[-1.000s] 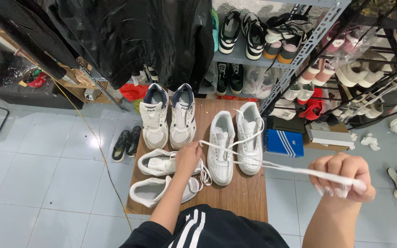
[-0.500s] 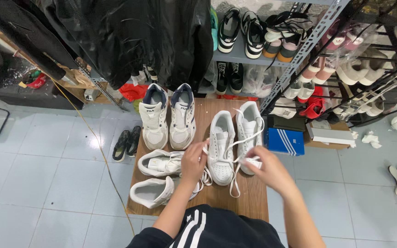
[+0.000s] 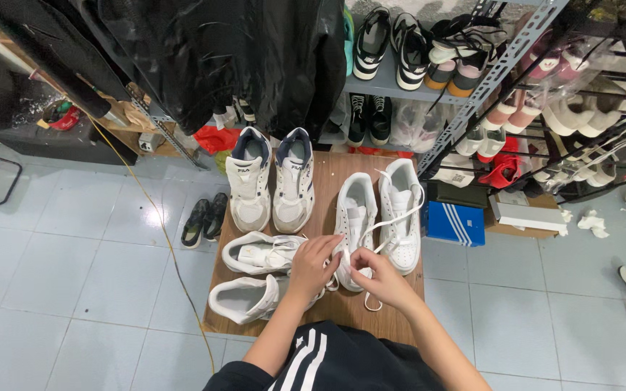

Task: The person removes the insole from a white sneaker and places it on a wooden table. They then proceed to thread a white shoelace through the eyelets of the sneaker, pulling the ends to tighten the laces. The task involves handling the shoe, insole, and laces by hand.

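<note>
A small wooden table (image 3: pixel 327 308) carries several white sneakers. My left hand (image 3: pixel 314 265) and my right hand (image 3: pixel 380 275) meet at the near end of a white low sneaker (image 3: pixel 353 217). Both hands pinch its white shoelace (image 3: pixel 393 217), which runs up over the matching sneaker (image 3: pixel 402 210) to the right. A loop of lace hangs below my right hand. Two white sneakers (image 3: pixel 255 275) lie on their sides at the left, by my left wrist. A white and navy pair (image 3: pixel 271 181) stands at the far left of the table.
A metal shelf rack (image 3: pixel 487 72) full of shoes stands behind and to the right. Black jackets (image 3: pixel 240 58) hang at the back. A blue shoebox (image 3: pixel 455 223) sits on the floor at the right, a dark pair (image 3: pixel 206 221) on the tiles at the left, beside a yellow cable (image 3: pixel 172 253).
My right hand, stretched far right with the lace pulled taut, has come back in to the sneaker's near end beside my left hand. The lace now lies slack over the right sneaker.
</note>
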